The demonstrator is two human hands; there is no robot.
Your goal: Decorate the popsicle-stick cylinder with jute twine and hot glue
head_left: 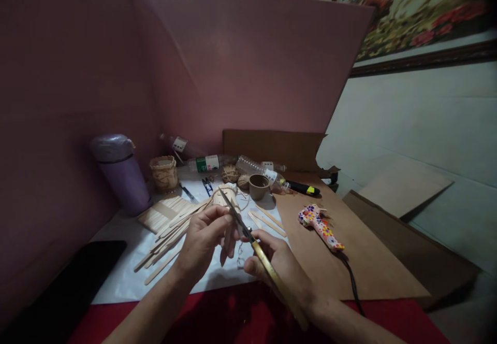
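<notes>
My right hand grips a pair of scissors with gold handles, its dark blades pointing up and to the left. Close beside the blades, my left hand has its thumb and forefinger pinched together; whatever lies between them is too small to make out. Wooden craft sticks lie loose to the left of that hand, next to a banded stack of sticks. Just beyond the blade tips is a pale wooden piece with a cord-like rim, partly hidden by the scissors and fingers.
Behind stand a brown cup, twine balls, plastic bottles and a stick-covered pot. A purple tumbler is at left. On the cardboard at right lie a flower-patterned glue gun with cord and a black-yellow handled tool.
</notes>
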